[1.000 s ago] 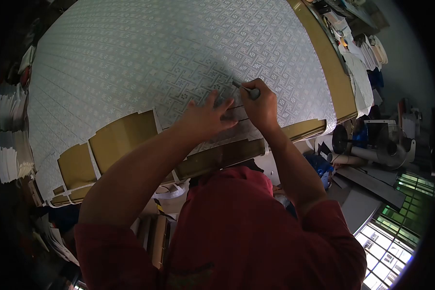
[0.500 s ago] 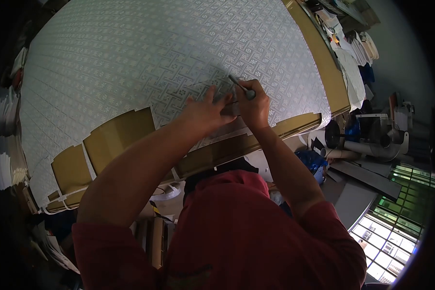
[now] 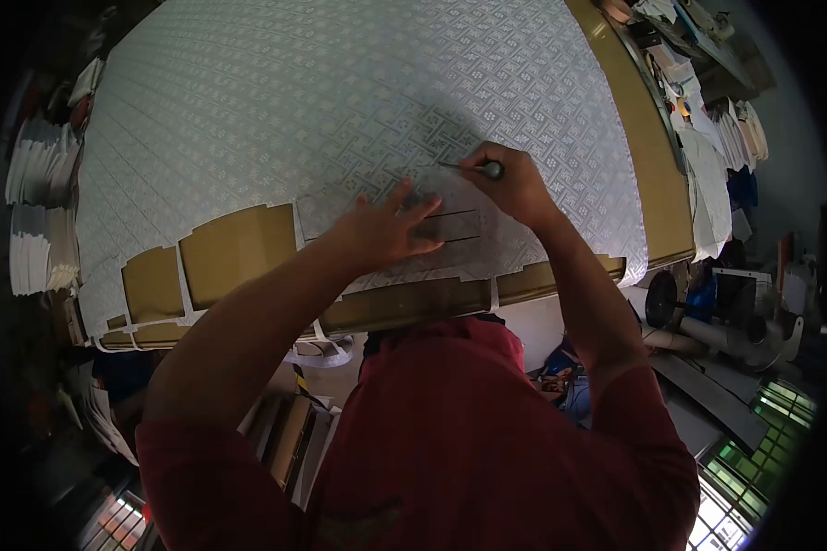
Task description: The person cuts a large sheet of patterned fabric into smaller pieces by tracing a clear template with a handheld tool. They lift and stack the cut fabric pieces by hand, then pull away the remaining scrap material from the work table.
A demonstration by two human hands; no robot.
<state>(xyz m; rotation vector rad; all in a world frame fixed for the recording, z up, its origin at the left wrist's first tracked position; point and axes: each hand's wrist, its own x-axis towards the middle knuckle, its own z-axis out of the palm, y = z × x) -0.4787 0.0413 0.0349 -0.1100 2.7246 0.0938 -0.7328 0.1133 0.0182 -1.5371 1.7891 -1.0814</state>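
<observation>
Silvery patterned fabric [image 3: 276, 110] covers the table. A see-through template sheet [image 3: 481, 250] with dark straight lines lies on it near the front edge. My left hand [image 3: 386, 228] presses on this sheet with its fingers spread. In my right hand [image 3: 516, 186] is an awl [image 3: 493, 170], pinched between thumb and fingers, its rounded dark handle end near the palm. The thin shaft points left, its tip close to the fabric just beyond the sheet's upper edge.
Along the front edge, cut-outs in the fabric bare the brown tabletop [image 3: 234, 262]. Stacks of paper [image 3: 41, 170] stand at the left, and more papers [image 3: 708, 197] lie along the right edge. A fan [image 3: 662, 298] is at the lower right.
My right hand has moved right, away from my left hand, and the awl has turned from upright to pointing left. More of the template sheet shows. The view has shifted slightly.
</observation>
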